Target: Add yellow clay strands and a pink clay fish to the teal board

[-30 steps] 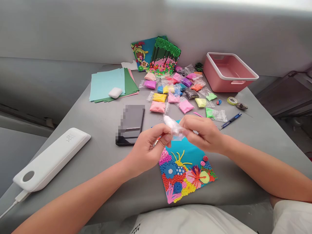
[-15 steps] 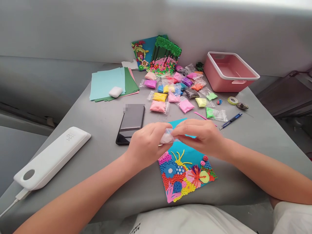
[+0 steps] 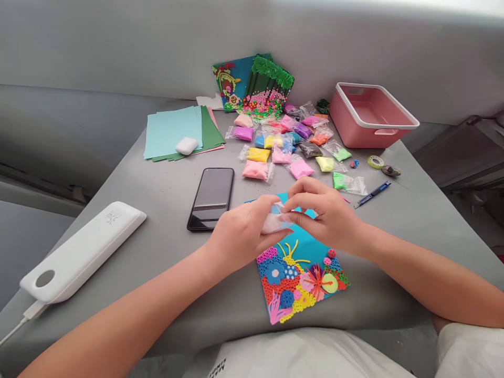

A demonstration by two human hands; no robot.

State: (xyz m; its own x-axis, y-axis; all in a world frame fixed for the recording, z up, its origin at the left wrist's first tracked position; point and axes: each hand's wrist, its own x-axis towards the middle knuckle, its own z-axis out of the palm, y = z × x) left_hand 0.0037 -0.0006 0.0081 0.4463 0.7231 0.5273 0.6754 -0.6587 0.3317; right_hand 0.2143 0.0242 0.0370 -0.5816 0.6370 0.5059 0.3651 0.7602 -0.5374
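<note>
A small clear plastic bag of white clay is between my hands, above a blue board decorated with colourful clay flowers and coral-like shapes. My left hand is closed around the bag's body. With thumb and fingertips, my right hand pinches the bag's top edge. Part of the board's upper half is hidden under my hands. A black phone lies just beyond my left hand.
Several bags of coloured clay are spread behind the board. A pink basket stands at the back right, with a blue craft knife in front. Coloured sheets and a white power bank lie left. Two decorated panels lean behind.
My right hand's fingers have bent and shifted slightly at the bag's top, and its wrist is a little higher. My left hand still holds the bag.
</note>
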